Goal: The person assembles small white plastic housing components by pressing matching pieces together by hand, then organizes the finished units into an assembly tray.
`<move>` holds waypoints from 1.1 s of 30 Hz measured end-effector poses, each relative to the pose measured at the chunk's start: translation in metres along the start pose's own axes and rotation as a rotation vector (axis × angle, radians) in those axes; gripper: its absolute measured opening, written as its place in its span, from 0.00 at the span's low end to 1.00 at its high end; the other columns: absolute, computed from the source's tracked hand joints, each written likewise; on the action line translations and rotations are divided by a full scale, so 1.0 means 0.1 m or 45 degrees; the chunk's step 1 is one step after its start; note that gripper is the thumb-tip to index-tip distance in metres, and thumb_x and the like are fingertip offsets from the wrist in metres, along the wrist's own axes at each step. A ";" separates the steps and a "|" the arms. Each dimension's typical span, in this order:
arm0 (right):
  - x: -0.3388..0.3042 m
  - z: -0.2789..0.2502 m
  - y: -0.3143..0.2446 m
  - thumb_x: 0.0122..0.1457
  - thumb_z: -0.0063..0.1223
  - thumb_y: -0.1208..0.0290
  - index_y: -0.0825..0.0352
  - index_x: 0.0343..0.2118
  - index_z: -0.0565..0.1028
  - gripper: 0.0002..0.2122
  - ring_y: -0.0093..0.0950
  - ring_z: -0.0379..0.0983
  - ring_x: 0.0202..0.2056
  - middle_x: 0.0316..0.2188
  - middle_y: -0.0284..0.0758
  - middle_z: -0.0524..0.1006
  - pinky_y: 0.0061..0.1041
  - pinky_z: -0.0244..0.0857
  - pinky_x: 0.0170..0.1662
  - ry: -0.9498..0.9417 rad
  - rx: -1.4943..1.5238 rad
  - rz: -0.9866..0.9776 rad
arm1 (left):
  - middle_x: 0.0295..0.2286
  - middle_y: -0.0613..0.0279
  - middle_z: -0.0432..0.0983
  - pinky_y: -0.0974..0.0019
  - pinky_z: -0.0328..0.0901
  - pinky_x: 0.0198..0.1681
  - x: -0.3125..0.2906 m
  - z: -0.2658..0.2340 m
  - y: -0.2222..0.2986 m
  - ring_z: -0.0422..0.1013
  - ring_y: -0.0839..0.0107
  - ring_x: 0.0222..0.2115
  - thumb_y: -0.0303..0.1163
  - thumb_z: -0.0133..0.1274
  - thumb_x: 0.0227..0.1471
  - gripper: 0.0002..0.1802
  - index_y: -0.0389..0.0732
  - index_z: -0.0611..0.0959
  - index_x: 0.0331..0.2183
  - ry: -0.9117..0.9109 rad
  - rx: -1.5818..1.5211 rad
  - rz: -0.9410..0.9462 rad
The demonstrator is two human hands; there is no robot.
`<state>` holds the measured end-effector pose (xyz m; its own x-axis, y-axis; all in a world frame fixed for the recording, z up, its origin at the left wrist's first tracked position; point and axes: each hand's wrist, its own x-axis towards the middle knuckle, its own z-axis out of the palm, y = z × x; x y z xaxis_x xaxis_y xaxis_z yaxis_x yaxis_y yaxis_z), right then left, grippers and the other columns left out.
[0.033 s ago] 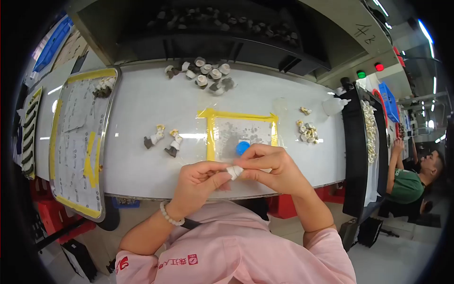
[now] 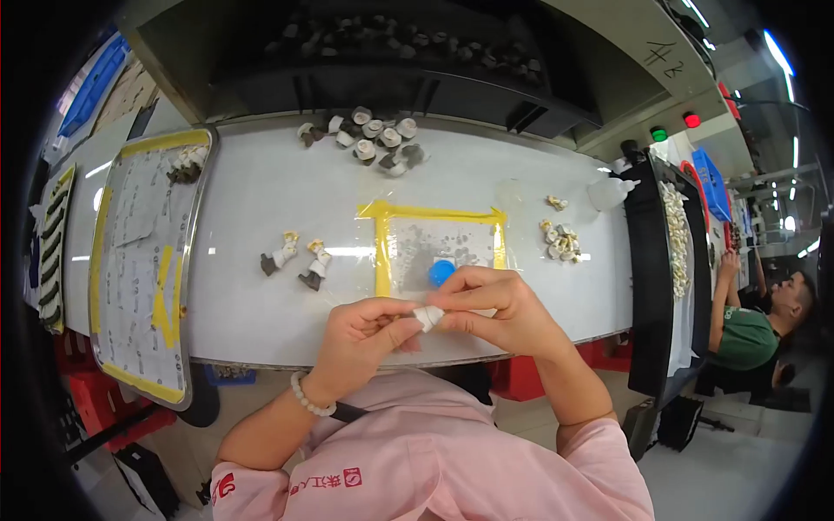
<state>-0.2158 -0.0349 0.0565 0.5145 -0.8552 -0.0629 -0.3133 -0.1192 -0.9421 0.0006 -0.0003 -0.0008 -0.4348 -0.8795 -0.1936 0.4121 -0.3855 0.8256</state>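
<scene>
In the head view, a small white piece [image 2: 427,316] was held between both hands just above the near edge of the white table [image 2: 261,208]. The left hand [image 2: 360,339] was closed on its left end with pinched fingertips, and the right hand [image 2: 495,308] was closed on its right end, so the piece's long axis seemed to lie roughly left to right between them. Neither hand was clearly nearer. Just beyond the fingers a blue cap [image 2: 441,272] was seen on a yellow-taped clear mat [image 2: 439,241]. Two small figurines [image 2: 297,259] were lying to the left, well apart.
</scene>
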 end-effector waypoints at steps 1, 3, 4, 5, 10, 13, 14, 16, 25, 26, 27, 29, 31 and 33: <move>-0.01 -0.03 0.02 0.48 0.64 0.76 0.68 0.37 0.81 0.12 0.29 0.75 0.35 0.33 0.37 0.79 0.23 0.68 0.39 0.010 -0.009 0.001 | 0.33 0.61 0.79 0.76 0.70 0.35 -0.01 0.02 0.00 0.74 0.79 0.30 0.25 0.56 0.54 0.14 0.31 0.79 0.43 -0.013 -0.002 0.003; -0.03 -0.14 0.07 0.49 0.62 0.78 0.70 0.35 0.81 0.09 0.27 0.74 0.34 0.31 0.35 0.78 0.23 0.67 0.38 -0.025 -0.085 -0.097 | 0.28 0.61 0.78 0.72 0.69 0.31 -0.06 0.09 0.06 0.72 0.75 0.24 0.23 0.59 0.50 0.13 0.31 0.80 0.40 0.071 0.457 0.125; -0.04 -0.26 0.10 0.50 0.61 0.78 0.70 0.36 0.80 0.10 0.29 0.74 0.34 0.32 0.36 0.78 0.25 0.68 0.39 0.086 -0.206 -0.116 | 0.28 0.61 0.78 0.72 0.69 0.31 -0.11 0.10 0.13 0.72 0.75 0.24 0.23 0.59 0.50 0.13 0.31 0.80 0.40 0.072 0.458 0.123; -0.06 -0.43 0.13 0.51 0.60 0.78 0.70 0.37 0.79 0.10 0.31 0.74 0.34 0.32 0.37 0.77 0.27 0.68 0.40 0.202 -0.329 -0.134 | 0.29 0.59 0.77 0.69 0.68 0.32 -0.16 0.07 0.22 0.72 0.70 0.26 0.23 0.60 0.47 0.14 0.32 0.81 0.39 0.104 0.956 0.399; -0.09 -1.13 0.45 0.49 0.59 0.79 0.70 0.36 0.79 0.09 0.35 0.73 0.35 0.33 0.40 0.76 0.28 0.67 0.41 0.773 -0.861 0.020 | 0.43 0.50 0.71 0.56 0.60 0.47 -0.25 -0.17 0.27 0.63 0.51 0.46 0.28 0.64 0.40 0.16 0.36 0.82 0.36 0.428 1.982 0.936; -0.04 -1.25 0.55 0.49 0.58 0.80 0.71 0.35 0.78 0.09 0.35 0.73 0.36 0.33 0.39 0.76 0.27 0.67 0.41 0.741 -1.056 0.137 | 0.47 0.48 0.70 0.53 0.57 0.50 -0.18 -0.15 0.35 0.61 0.50 0.50 0.29 0.63 0.40 0.14 0.36 0.82 0.34 0.533 2.095 0.962; -0.02 -1.28 0.58 0.48 0.58 0.80 0.72 0.35 0.78 0.10 0.35 0.72 0.35 0.33 0.38 0.76 0.28 0.67 0.42 0.678 -1.046 0.176 | 0.50 0.46 0.69 0.50 0.54 0.53 -0.16 -0.19 0.32 0.59 0.48 0.54 0.30 0.63 0.40 0.13 0.37 0.83 0.32 0.540 2.077 0.939; 0.01 -1.24 0.58 0.49 0.57 0.81 0.71 0.36 0.77 0.10 0.30 0.72 0.35 0.31 0.35 0.76 0.26 0.66 0.40 0.609 -1.067 0.207 | 0.50 0.46 0.69 0.49 0.54 0.53 -0.12 -0.22 0.31 0.58 0.48 0.54 0.30 0.63 0.39 0.13 0.37 0.82 0.31 0.587 2.074 0.924; -0.17 -0.50 0.35 0.52 0.58 0.82 0.69 0.38 0.78 0.10 0.22 0.72 0.37 0.35 0.33 0.75 0.20 0.67 0.43 0.364 -0.006 0.006 | 0.49 0.45 0.68 0.51 0.56 0.54 -0.14 -0.25 0.40 0.59 0.46 0.53 0.26 0.62 0.40 0.21 0.36 0.75 0.39 0.689 1.893 0.845; -0.19 -0.42 0.34 0.50 0.60 0.82 0.70 0.36 0.78 0.09 0.23 0.72 0.37 0.33 0.33 0.75 0.20 0.66 0.41 0.397 0.058 0.026 | 0.48 0.45 0.68 0.53 0.57 0.55 -0.14 -0.24 0.44 0.59 0.47 0.53 0.23 0.61 0.41 0.23 0.35 0.74 0.42 0.707 1.853 0.832; -0.22 -0.38 0.36 0.50 0.60 0.82 0.70 0.36 0.78 0.09 0.23 0.72 0.37 0.33 0.33 0.75 0.20 0.66 0.41 0.396 0.061 0.026 | 0.48 0.45 0.68 0.53 0.57 0.55 -0.14 -0.25 0.45 0.59 0.47 0.53 0.23 0.61 0.41 0.23 0.35 0.74 0.42 0.707 1.855 0.830; -0.27 -0.31 0.39 0.48 0.62 0.81 0.70 0.34 0.78 0.09 0.23 0.72 0.36 0.31 0.34 0.76 0.20 0.66 0.37 0.437 -0.263 0.022 | 0.45 0.47 0.70 0.58 0.59 0.51 -0.15 -0.32 0.49 0.63 0.52 0.48 0.24 0.59 0.45 0.19 0.34 0.75 0.42 0.819 1.823 0.764; -0.29 -0.26 0.40 0.47 0.63 0.80 0.70 0.32 0.78 0.08 0.24 0.72 0.34 0.29 0.34 0.76 0.21 0.66 0.34 0.484 -0.253 0.070 | 0.42 0.48 0.70 0.57 0.61 0.48 -0.13 -0.40 0.53 0.65 0.53 0.44 0.26 0.59 0.45 0.18 0.33 0.76 0.40 0.794 1.835 0.727; -0.30 -0.25 0.46 0.46 0.64 0.80 0.69 0.31 0.78 0.08 0.24 0.71 0.33 0.29 0.34 0.76 0.21 0.65 0.32 0.524 -0.391 -0.059 | 0.39 0.49 0.71 0.57 0.63 0.44 -0.12 -0.43 0.55 0.66 0.54 0.40 0.27 0.60 0.46 0.17 0.33 0.77 0.39 0.769 1.845 0.692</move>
<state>-0.2658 -0.0273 0.0230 0.1962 -0.9658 0.1693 -0.5496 -0.2513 -0.7967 0.0632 -0.0231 0.0239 -0.0039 -0.9232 0.3844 -0.7860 0.2404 0.5695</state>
